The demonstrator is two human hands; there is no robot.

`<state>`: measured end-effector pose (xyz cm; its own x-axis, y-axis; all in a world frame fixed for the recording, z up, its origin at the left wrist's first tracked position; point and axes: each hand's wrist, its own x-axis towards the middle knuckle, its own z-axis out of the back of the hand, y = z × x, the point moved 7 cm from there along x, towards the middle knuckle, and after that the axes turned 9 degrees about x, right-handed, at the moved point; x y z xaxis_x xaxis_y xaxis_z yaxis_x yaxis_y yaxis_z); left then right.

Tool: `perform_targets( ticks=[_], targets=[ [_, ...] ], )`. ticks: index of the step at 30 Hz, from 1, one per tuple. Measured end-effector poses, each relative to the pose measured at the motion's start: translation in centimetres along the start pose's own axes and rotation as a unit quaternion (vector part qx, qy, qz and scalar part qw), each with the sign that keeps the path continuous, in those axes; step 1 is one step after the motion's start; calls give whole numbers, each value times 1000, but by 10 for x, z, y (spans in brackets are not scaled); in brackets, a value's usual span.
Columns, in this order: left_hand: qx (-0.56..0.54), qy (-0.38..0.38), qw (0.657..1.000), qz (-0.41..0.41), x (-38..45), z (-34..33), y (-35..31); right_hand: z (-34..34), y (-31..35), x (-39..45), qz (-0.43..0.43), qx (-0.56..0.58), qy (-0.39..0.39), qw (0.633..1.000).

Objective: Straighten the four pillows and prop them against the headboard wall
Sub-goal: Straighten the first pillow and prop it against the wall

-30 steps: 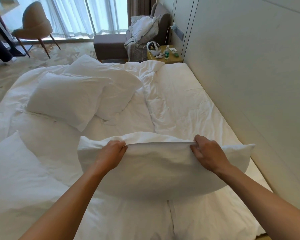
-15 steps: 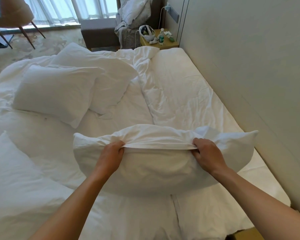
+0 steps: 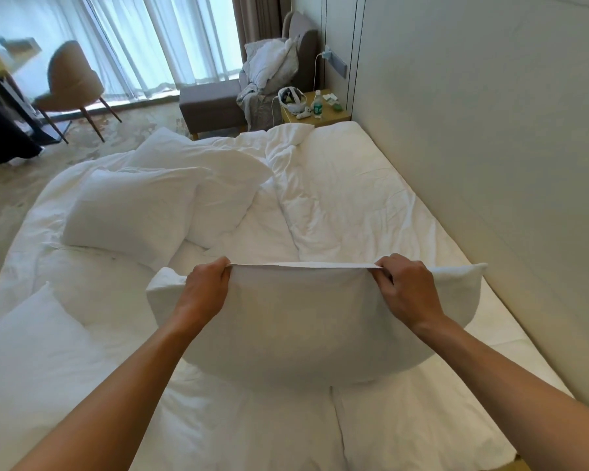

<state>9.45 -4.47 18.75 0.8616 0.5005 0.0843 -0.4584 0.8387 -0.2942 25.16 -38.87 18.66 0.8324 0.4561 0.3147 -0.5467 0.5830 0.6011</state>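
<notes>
held pillow (image 3: 306, 321): you've got it lifted over the near end of the bed (image 3: 371, 205), its right corner close to the headboard wall (image 3: 473, 147)
left hand (image 3: 201, 294): pinching the top seam, fingers curled over the edge
right hand (image 3: 405, 290): same deal, gripping the seam on its side
other pillows: two stacked across the bed (image 3: 133, 209) (image 3: 218, 171), one at your near left (image 3: 31, 362)
nightstand (image 3: 315, 115): water bottle (image 3: 317, 103) on it

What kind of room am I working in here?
Most likely a hotel bedroom: a wide bed with white sheets against a padded beige headboard wall, a grey upholstered chaise by sheer floor-length curtains, and a small wooden nightstand.
</notes>
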Motion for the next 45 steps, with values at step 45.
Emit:
perform_targets(
  ticks=[45],
  targets=[
    [17, 54, 993, -106, 149, -168, -447, 187, -380, -15, -248, 86, -113, 958]
  ],
)
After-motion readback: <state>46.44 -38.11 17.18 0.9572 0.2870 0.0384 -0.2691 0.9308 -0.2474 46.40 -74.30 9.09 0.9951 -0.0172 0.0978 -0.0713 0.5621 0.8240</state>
